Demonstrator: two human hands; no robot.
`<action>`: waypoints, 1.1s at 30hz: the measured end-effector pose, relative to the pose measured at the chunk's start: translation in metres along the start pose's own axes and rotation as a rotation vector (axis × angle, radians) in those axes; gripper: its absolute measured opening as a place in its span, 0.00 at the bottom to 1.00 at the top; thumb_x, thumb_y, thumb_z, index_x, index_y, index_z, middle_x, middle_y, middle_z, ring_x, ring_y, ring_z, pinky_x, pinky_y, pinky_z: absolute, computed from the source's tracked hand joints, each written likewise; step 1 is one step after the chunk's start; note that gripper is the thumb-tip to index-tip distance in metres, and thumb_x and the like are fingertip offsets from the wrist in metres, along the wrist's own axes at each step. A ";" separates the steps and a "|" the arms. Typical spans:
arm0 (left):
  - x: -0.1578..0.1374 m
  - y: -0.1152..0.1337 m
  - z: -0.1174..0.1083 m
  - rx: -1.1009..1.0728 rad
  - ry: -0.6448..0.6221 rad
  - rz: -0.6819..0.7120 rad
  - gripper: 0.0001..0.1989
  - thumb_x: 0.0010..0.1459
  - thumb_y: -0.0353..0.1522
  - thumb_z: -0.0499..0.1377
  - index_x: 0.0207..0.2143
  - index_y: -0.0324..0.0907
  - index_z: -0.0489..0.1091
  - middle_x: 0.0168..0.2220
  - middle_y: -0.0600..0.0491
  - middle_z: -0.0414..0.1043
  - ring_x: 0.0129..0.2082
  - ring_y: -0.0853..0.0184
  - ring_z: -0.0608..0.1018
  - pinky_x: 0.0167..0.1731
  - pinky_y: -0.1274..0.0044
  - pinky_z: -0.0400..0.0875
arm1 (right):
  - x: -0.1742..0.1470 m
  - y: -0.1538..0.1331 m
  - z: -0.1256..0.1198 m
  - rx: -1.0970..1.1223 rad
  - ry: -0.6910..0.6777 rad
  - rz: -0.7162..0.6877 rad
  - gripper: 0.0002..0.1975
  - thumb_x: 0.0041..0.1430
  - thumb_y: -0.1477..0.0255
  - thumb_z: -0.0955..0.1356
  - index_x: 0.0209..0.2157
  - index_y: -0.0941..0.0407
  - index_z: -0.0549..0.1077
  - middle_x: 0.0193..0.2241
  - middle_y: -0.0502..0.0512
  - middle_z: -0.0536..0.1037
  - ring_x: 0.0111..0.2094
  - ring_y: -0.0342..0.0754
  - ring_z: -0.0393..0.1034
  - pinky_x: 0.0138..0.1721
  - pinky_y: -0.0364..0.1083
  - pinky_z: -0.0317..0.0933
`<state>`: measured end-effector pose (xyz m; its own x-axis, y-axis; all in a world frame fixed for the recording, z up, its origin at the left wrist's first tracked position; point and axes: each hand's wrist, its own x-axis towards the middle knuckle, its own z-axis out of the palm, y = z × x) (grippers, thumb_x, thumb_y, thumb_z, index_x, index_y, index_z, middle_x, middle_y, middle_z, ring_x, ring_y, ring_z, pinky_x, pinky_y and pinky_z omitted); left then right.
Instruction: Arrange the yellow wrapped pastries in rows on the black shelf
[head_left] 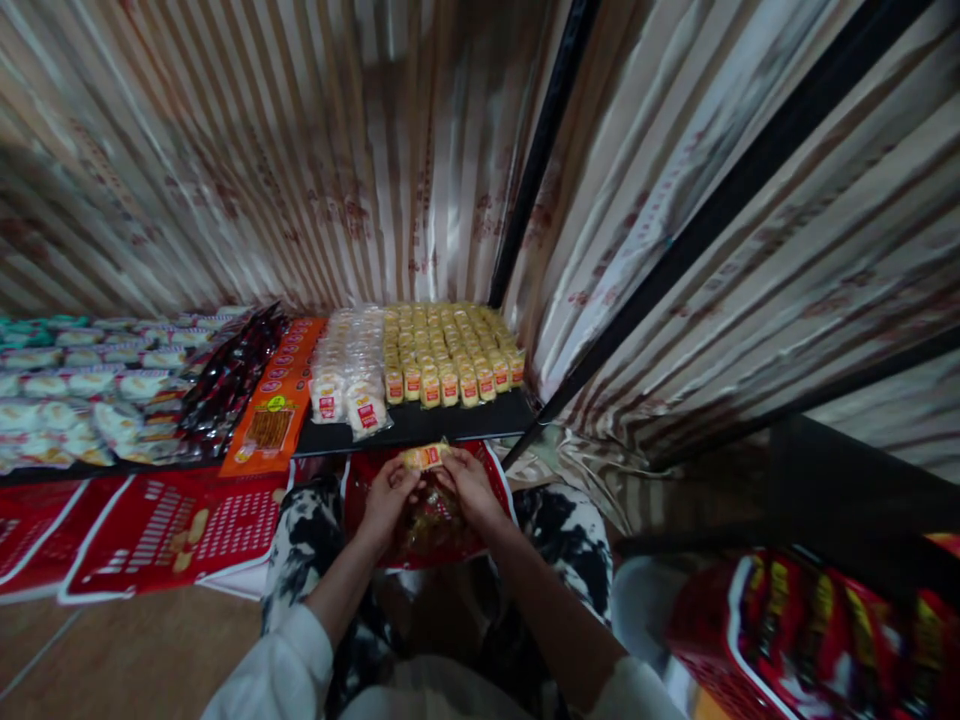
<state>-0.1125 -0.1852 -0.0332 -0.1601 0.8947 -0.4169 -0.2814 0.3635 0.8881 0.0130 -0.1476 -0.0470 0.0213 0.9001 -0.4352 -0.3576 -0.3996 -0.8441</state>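
Both hands hold one small yellow wrapped snack packet (425, 457) with an orange-red label, just in front of the shelf edge. My left hand (390, 492) is closed on its left end, and my right hand (471, 482) pinches the right end. Below them, a red basket (499, 470) sits between my knees, with more yellowish wrapped packets (427, 520) inside, dim and partly hidden by my hands. On the black shelf (442, 422) ahead stand rows of matching yellow packets (450, 350). White wrapped snack packs (349, 370) are lined up just left of those.
An orange snack bag (274, 410), dark shiny packets (225, 390) and white packets (90, 390) fill the shelf's left. Red printed sacks (180, 530) hang below. Black frame poles (544, 150) rise before a striped curtain (337, 150). A red crate (712, 620) holds packets at lower right.
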 end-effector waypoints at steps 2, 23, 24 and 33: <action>0.004 -0.001 0.002 0.042 0.061 0.039 0.21 0.45 0.35 0.63 0.42 0.37 0.64 0.32 0.51 0.73 0.28 0.72 0.75 0.23 0.83 0.66 | -0.002 0.008 0.001 0.016 -0.008 0.017 0.16 0.39 0.63 0.73 0.29 0.56 0.68 0.25 0.50 0.76 0.25 0.41 0.71 0.28 0.40 0.65; 0.096 0.077 0.010 1.008 0.231 0.657 0.20 0.53 0.25 0.50 0.50 0.37 0.64 0.45 0.43 0.66 0.45 0.62 0.72 0.47 0.69 0.68 | 0.062 -0.021 0.029 -0.912 -0.050 -0.903 0.20 0.56 0.79 0.57 0.48 0.57 0.70 0.42 0.59 0.73 0.45 0.48 0.67 0.49 0.49 0.62; 0.098 0.076 0.013 1.028 0.236 0.654 0.20 0.54 0.25 0.50 0.50 0.37 0.64 0.45 0.43 0.66 0.45 0.61 0.72 0.47 0.69 0.68 | 0.067 -0.020 0.028 -0.922 -0.051 -0.914 0.21 0.56 0.79 0.57 0.48 0.56 0.70 0.42 0.59 0.73 0.45 0.49 0.67 0.49 0.49 0.62; 0.112 0.065 0.027 1.079 0.273 0.713 0.19 0.57 0.27 0.48 0.51 0.39 0.64 0.46 0.44 0.66 0.47 0.60 0.70 0.47 0.68 0.67 | 0.085 -0.010 0.017 -0.926 -0.088 -0.933 0.21 0.56 0.79 0.57 0.51 0.55 0.67 0.41 0.58 0.74 0.42 0.47 0.69 0.46 0.48 0.65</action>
<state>-0.1231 -0.0545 -0.0165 -0.1783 0.9402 0.2904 0.8130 -0.0255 0.5817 0.0029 -0.0643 -0.0697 -0.1628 0.8949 0.4156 0.5270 0.4349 -0.7301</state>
